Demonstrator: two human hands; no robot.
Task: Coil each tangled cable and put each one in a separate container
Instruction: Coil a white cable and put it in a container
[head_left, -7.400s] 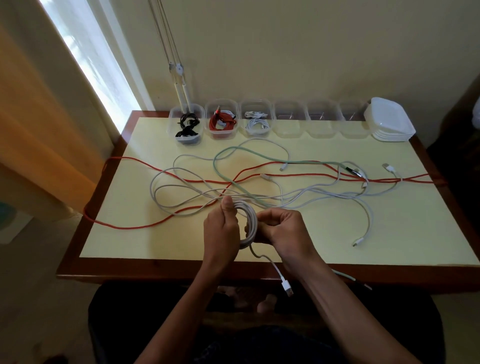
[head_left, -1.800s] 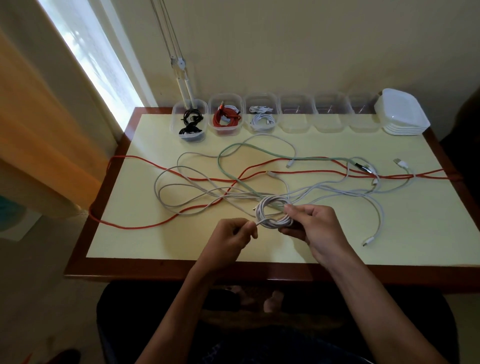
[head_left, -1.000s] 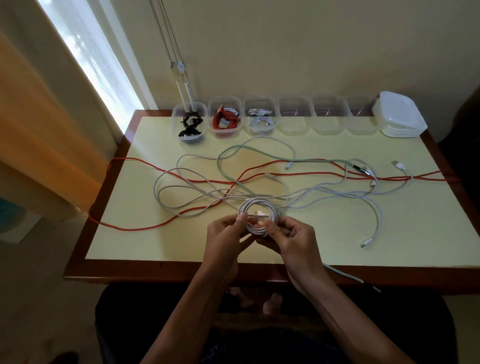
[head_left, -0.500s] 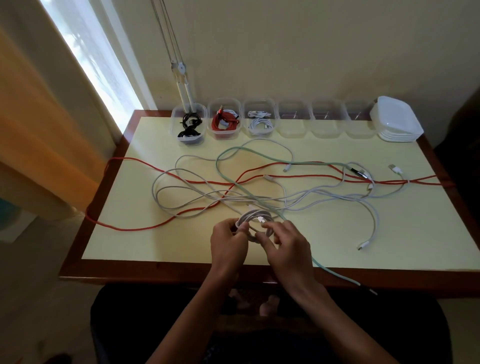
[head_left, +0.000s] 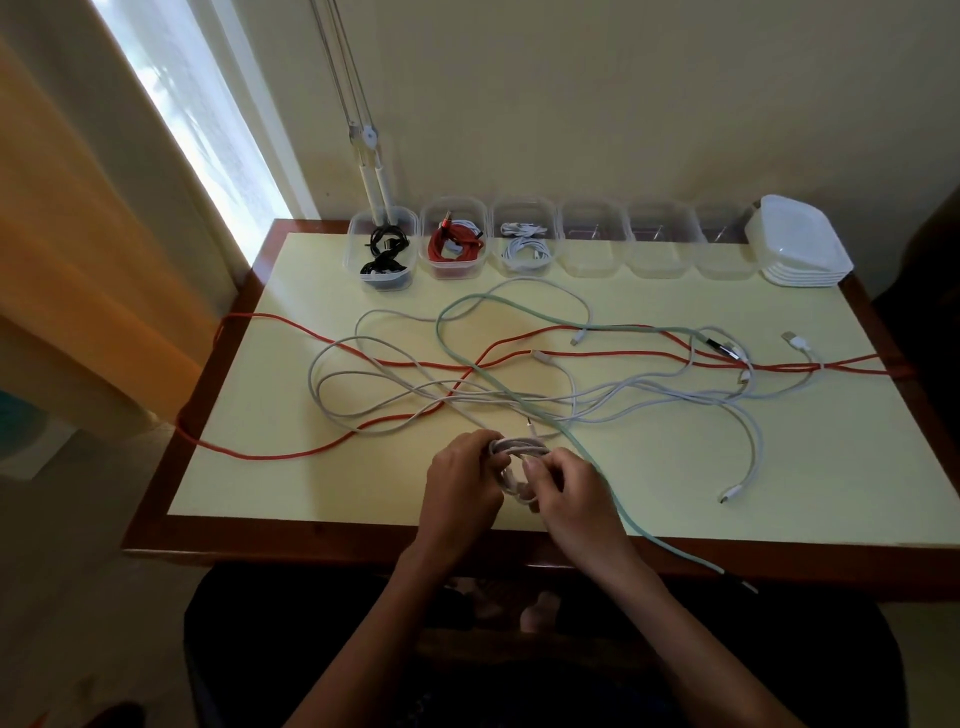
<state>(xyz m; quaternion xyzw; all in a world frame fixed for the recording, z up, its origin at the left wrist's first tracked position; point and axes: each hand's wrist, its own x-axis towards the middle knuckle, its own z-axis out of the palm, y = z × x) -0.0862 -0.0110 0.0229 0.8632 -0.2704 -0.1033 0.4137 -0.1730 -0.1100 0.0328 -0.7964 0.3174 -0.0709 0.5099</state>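
Note:
A small coiled white cable (head_left: 517, 452) sits between both hands near the table's front edge. My left hand (head_left: 460, 486) grips its left side and my right hand (head_left: 574, 491) pinches its right side. Beyond them a tangle lies on the yellow tabletop: a long red cable (head_left: 332, 452), a pale green cable (head_left: 457, 358) that runs off the front edge, and white cables (head_left: 753, 441). A row of clear containers stands at the back: one with a black cable (head_left: 383, 254), one with a red cable (head_left: 453, 244), one with a white cable (head_left: 525, 248), then three empty containers (head_left: 657, 244).
A stack of white lids (head_left: 797, 249) rests at the back right corner. A lamp arm (head_left: 371, 171) rises behind the left container. The red cable hangs over the table's left and right edges. An orange curtain (head_left: 78, 260) and a window are at the left.
Both hands wound the loose white cable into a tight small coil and lowered it toward the front edge; the fingers now close more tightly around it.

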